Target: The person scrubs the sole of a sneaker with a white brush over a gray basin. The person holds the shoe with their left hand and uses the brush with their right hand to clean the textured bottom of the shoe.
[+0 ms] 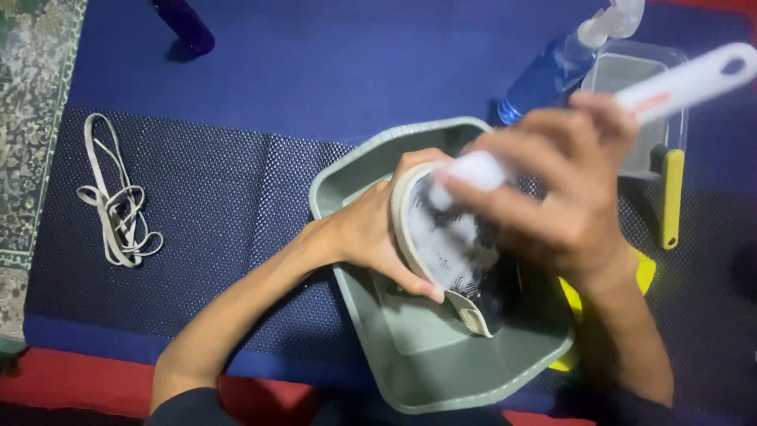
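My left hand [371,237] grips a dark shoe [453,252] with a pale sole rim, tilted over a grey-green plastic basin [410,355]. White foam covers the shoe's side. My right hand [564,197] holds a white long-handled brush [678,79], its head pressed on the foamy shoe and its handle pointing up to the right. The brush head is blurred.
Loose pale shoelaces [114,209] lie on the dark mat at left. A blue spray bottle [552,71] and a clear lidded tub [639,79] stand behind the basin. A yellow-handled tool [672,197] lies at right. A purple bottle [185,24] sits at the top.
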